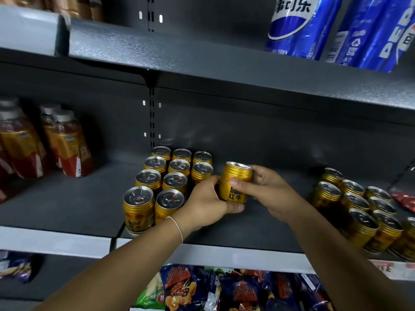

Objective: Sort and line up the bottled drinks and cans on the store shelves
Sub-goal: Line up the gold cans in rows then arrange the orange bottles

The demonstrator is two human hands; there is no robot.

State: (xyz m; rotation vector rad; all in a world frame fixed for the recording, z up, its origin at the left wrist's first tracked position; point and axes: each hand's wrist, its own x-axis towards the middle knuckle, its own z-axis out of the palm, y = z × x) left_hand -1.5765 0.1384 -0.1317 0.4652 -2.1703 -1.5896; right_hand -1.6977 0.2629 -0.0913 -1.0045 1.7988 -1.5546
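Note:
A gold Red Bull can (pixel 234 180) is held upright just above the dark shelf (pixel 67 198), right of a tidy block of several gold cans (pixel 161 176). My left hand (pixel 206 202) cups the can's left side and bottom. My right hand (pixel 265 189) grips its right side, thumb across the front. A second group of gold cans (pixel 359 209) stands at the shelf's right end in looser rows.
Bottled drinks with orange and red labels (pixel 65 144) stand at the left of the same shelf. Blue Pepsi cans (pixel 301 28) sit on the shelf above at right. Snack bags (pixel 224 288) fill the shelf below. Bare shelf lies between the two can groups.

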